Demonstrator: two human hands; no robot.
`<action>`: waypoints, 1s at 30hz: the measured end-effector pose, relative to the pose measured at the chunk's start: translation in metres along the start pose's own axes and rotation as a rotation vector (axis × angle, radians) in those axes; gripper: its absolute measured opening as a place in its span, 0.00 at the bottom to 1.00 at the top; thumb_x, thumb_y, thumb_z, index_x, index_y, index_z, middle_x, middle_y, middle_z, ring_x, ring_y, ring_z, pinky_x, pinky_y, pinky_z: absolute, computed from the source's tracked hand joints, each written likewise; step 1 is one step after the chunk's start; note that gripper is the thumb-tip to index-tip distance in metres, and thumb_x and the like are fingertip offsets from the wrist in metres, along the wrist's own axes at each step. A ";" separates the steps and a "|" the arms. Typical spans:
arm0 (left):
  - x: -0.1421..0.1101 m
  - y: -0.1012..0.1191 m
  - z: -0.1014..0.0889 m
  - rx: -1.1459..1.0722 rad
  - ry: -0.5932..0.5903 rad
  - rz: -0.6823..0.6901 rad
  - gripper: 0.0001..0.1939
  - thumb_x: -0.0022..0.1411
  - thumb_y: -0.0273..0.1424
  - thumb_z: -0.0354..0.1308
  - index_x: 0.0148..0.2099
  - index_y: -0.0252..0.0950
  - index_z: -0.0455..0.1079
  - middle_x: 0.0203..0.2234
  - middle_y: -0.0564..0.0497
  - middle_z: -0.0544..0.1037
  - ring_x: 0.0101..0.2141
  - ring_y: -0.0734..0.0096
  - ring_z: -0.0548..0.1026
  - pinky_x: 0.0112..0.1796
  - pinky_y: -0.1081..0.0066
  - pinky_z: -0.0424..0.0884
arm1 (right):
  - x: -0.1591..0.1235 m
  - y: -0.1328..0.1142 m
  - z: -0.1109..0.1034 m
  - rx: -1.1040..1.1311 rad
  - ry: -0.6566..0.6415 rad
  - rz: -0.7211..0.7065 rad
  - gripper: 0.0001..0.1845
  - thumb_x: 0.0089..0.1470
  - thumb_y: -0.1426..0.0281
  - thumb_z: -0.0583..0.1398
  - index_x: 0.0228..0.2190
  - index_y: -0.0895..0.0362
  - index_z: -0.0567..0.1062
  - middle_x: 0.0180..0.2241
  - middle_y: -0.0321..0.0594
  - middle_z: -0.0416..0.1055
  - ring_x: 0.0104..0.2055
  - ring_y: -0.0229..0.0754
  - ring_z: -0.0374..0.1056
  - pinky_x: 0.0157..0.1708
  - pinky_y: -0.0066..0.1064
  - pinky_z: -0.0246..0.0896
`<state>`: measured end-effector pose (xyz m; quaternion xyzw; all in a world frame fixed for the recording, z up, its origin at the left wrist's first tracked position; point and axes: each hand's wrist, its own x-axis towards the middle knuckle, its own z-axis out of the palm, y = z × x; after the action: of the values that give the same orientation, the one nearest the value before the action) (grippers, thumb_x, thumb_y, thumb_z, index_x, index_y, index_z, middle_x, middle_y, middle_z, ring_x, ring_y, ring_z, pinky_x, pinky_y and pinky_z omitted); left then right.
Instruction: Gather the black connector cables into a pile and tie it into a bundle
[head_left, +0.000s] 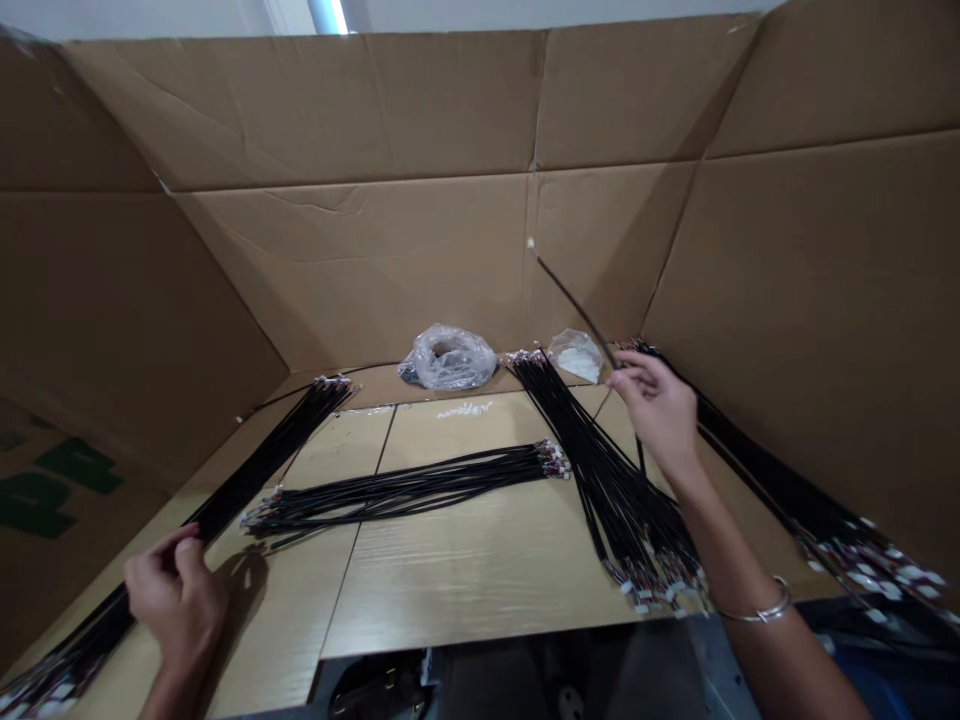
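My right hand [660, 405] pinches a single black cable [571, 300] that sticks up and to the left, its white tip near the cardboard back wall. Below this hand lies a bundle of black cables [600, 470] with white connectors at the near end. My left hand [176, 595] rests at the near left, fingers curled onto the long cable bundle [255, 465] that runs diagonally along the left side. A third bundle [405, 488] lies across the middle of the wooden table [465, 580].
Tall cardboard walls [360, 260] surround the table on three sides. A clear plastic bag holding a coil [448, 357] and a small bag of white parts [576, 355] sit at the back. More cables [810, 510] run along the right wall. I wear a bracelet [757, 610].
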<state>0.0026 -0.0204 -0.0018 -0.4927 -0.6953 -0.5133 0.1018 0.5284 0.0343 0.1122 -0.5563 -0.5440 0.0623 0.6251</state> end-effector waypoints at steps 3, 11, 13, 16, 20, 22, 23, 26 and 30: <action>-0.001 0.018 -0.003 0.084 0.128 0.039 0.10 0.62 0.38 0.49 0.32 0.42 0.66 0.27 0.51 0.68 0.37 0.56 0.71 0.40 0.53 0.69 | 0.012 -0.033 -0.018 0.172 0.151 -0.071 0.15 0.53 0.63 0.63 0.43 0.53 0.75 0.30 0.37 0.75 0.28 0.39 0.70 0.29 0.31 0.65; -0.040 0.120 -0.006 -0.105 -0.183 0.618 0.11 0.66 0.33 0.49 0.45 0.39 0.72 0.40 0.46 0.80 0.43 0.57 0.76 0.45 0.56 0.70 | -0.036 -0.067 0.012 0.703 0.036 0.192 0.14 0.51 0.61 0.66 0.36 0.53 0.70 0.25 0.29 0.70 0.18 0.30 0.60 0.16 0.22 0.57; -0.054 0.147 -0.002 -0.232 -0.367 0.537 0.16 0.69 0.32 0.44 0.53 0.41 0.69 0.48 0.47 0.79 0.49 0.61 0.75 0.48 0.61 0.71 | -0.061 -0.061 0.029 0.775 -0.001 0.296 0.14 0.51 0.60 0.67 0.35 0.53 0.69 0.26 0.29 0.70 0.19 0.30 0.62 0.18 0.23 0.61; -0.065 0.170 0.003 -0.300 -0.560 0.420 0.19 0.70 0.36 0.46 0.59 0.43 0.66 0.54 0.48 0.76 0.53 0.62 0.74 0.50 0.63 0.72 | -0.088 -0.051 0.047 0.850 -0.001 0.424 0.16 0.49 0.59 0.68 0.32 0.53 0.69 0.26 0.29 0.69 0.20 0.30 0.63 0.19 0.23 0.62; -0.071 0.176 0.009 -0.351 -0.704 0.374 0.14 0.66 0.39 0.54 0.51 0.43 0.73 0.45 0.48 0.81 0.43 0.62 0.79 0.41 0.66 0.76 | -0.106 -0.041 0.057 0.882 0.021 0.504 0.19 0.45 0.58 0.70 0.28 0.54 0.68 0.25 0.30 0.71 0.20 0.30 0.64 0.20 0.23 0.64; -0.071 0.176 0.011 -0.369 -0.668 0.437 0.11 0.65 0.37 0.57 0.46 0.42 0.75 0.38 0.49 0.82 0.38 0.64 0.79 0.38 0.68 0.75 | -0.110 -0.038 0.060 0.890 0.010 0.529 0.19 0.45 0.58 0.70 0.28 0.54 0.68 0.25 0.30 0.71 0.20 0.30 0.64 0.20 0.24 0.65; -0.072 0.176 0.012 -0.371 -0.640 0.480 0.09 0.64 0.37 0.58 0.45 0.42 0.75 0.36 0.49 0.82 0.36 0.65 0.79 0.37 0.68 0.75 | -0.113 -0.037 0.061 0.893 0.004 0.541 0.19 0.45 0.58 0.71 0.28 0.54 0.69 0.26 0.30 0.72 0.20 0.30 0.64 0.20 0.24 0.65; -0.071 0.176 0.016 -0.345 -0.561 0.599 0.08 0.64 0.36 0.58 0.44 0.41 0.75 0.31 0.50 0.81 0.31 0.67 0.77 0.34 0.69 0.72 | -0.120 -0.036 0.066 0.906 -0.024 0.576 0.19 0.45 0.58 0.71 0.28 0.55 0.69 0.26 0.31 0.72 0.21 0.30 0.65 0.21 0.24 0.66; -0.071 0.175 0.019 -0.288 -0.479 0.717 0.08 0.65 0.35 0.59 0.45 0.40 0.75 0.28 0.52 0.79 0.29 0.69 0.75 0.32 0.70 0.69 | -0.133 -0.040 0.074 0.921 -0.076 0.620 0.19 0.45 0.58 0.71 0.29 0.55 0.69 0.26 0.31 0.72 0.21 0.31 0.66 0.22 0.24 0.67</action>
<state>0.1825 -0.0483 0.0512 -0.8163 -0.4062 -0.4087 0.0399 0.3982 -0.0249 0.0460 -0.3568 -0.2936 0.4946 0.7361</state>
